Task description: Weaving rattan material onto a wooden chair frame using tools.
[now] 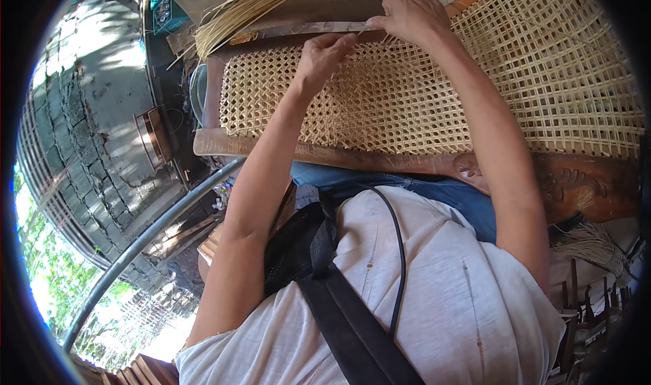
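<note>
Got this tan woven-cane panel (400, 93) in its carved brown wooden frame (325, 154) right in front of me. My left grip (321, 55) and right grip (418, 20) are pinched at the far edge, seemingly on a thin pale strand (361, 32). Left mesh looks mostly done; right's open squares, so diagonals probably remain.

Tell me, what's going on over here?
A person has the left hand and right hand at the far edge of a wooden frame filled with woven cane, perhaps pinching something too fine to make out. The weave looks denser at the left, more open at the right. A bundle of loose strands lies by the frame's far left corner.
</note>
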{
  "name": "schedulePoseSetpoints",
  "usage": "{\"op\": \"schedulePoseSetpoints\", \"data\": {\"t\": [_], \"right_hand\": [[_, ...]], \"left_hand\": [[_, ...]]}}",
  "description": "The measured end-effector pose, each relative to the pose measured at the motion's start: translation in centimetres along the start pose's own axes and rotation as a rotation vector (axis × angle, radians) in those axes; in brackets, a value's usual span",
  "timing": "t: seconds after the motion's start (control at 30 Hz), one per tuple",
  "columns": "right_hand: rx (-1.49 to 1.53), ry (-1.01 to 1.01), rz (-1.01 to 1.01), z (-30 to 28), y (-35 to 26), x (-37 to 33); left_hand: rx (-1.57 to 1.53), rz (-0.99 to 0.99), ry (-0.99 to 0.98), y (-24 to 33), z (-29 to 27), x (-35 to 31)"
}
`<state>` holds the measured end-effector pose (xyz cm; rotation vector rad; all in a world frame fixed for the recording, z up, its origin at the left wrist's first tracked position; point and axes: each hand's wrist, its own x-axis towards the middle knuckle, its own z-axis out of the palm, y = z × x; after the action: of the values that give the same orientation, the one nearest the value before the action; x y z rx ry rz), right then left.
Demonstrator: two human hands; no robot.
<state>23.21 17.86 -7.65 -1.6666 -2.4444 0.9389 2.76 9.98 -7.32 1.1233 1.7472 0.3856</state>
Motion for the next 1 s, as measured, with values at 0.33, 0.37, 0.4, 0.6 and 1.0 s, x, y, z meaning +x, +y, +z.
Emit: {"op": "schedulePoseSetpoints", "data": {"t": [0.33, 0.37, 0.4, 0.6, 1.0], "right_hand": [[0.064, -0.315, -0.214, 6.5, -3.9, -0.4], [0.06, -0.293, -0.24, 6.6, -4.0, -0.5], [0.056, -0.274, -0.268, 6.3, -4.5, -0.8], [0.031, -0.227, -0.223, 6.5, -6.2, -0.7], [0.034, -0.233, -0.211, 5.9, -5.7, -0.1]], "left_hand": [[0.67, -0.09, 0.154, 0.2, -2.3, -3.0], [0.672, -0.091, 0.153, 0.1, -2.4, -3.0], [0.671, -0.108, 0.161, 0.4, -2.4, -3.1], [0.588, -0.174, 0.177, 1.8, -2.2, -3.3], [0.908, -0.004, 0.058, -1.0, -1.0, -1.9]]}}
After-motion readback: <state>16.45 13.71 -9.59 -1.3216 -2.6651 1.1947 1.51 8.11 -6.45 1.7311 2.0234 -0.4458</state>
